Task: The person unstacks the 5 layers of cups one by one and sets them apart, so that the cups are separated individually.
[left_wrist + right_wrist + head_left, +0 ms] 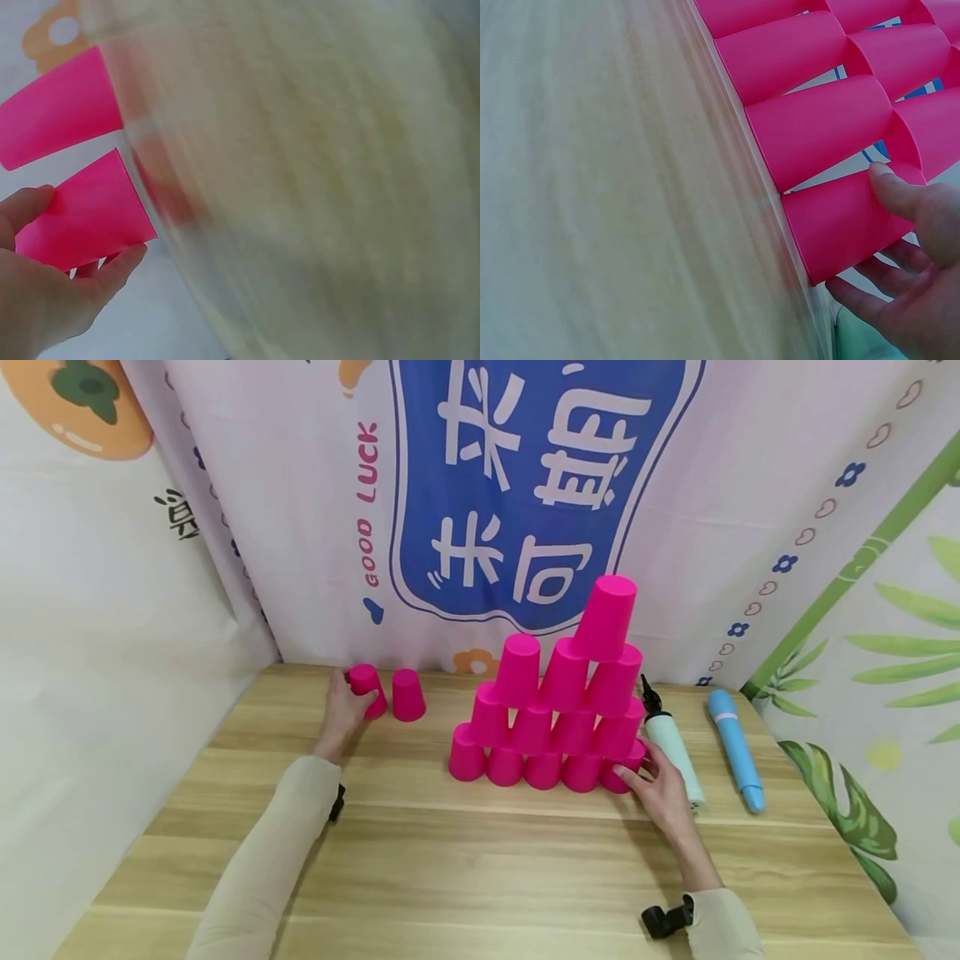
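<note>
We note the left hand [341, 714] gripping a tilted pink plastic cup [366, 688]; the right hand [660, 785], fingers relaxed, touches the pink cup pyramid's [558, 710] bottom-right cup [847, 229].

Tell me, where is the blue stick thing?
In the head view, the blue stick lies on the table's right side, just right of the white pump beside the pink cup pyramid.

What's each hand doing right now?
Left hand: grips a pink cup.
Right hand: open, thumb touching the pyramid's end cup.
</note>
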`<state>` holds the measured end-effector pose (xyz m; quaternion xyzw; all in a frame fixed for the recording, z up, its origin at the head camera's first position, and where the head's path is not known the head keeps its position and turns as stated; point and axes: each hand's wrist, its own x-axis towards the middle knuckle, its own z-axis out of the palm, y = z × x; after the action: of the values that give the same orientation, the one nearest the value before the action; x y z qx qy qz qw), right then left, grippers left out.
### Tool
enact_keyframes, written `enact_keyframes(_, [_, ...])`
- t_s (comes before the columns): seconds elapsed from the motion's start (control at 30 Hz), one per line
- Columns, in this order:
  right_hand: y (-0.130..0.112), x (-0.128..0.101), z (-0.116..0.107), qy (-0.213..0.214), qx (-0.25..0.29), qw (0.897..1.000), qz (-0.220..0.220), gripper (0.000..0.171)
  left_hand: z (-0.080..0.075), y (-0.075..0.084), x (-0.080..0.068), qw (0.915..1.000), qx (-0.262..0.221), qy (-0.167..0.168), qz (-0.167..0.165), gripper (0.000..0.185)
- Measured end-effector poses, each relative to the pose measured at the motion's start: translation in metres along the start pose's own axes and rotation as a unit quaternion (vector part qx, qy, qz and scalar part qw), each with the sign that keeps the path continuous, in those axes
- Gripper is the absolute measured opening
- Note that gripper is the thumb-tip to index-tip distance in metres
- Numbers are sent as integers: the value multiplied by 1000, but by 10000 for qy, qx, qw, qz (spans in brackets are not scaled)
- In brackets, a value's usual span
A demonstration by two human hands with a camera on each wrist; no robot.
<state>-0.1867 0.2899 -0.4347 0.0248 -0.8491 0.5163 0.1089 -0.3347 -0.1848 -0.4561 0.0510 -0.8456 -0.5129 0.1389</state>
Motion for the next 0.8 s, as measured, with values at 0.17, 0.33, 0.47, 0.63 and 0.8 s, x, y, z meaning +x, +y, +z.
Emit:
enact_keyframes(0.17, [2, 0, 0, 2, 31, 10000, 20, 59, 2, -7, 3, 9999, 170, -19, -18, 60])
enact_keyframes(0.33, [2, 0, 1, 1, 67, 9999, 82, 60, 4, -7, 6, 9996, 255, -70, -52, 62])
enact_keyframes(0.47, [2, -2, 2, -8, 85, 9998, 173, 60, 5, -6, 8, 9995, 288, -79, -37, 61])
enact_keyframes(0.63, [3, -1, 2, -6, 67, 9999, 98, 61, 5, -3, 8, 9994, 296, -145, -81, 64])
enact_keyframes(0.8, [2, 4, -2, 14, 53, 10000, -65, 62, -1, 12, 3, 9976, 579, -359, -94, 80])
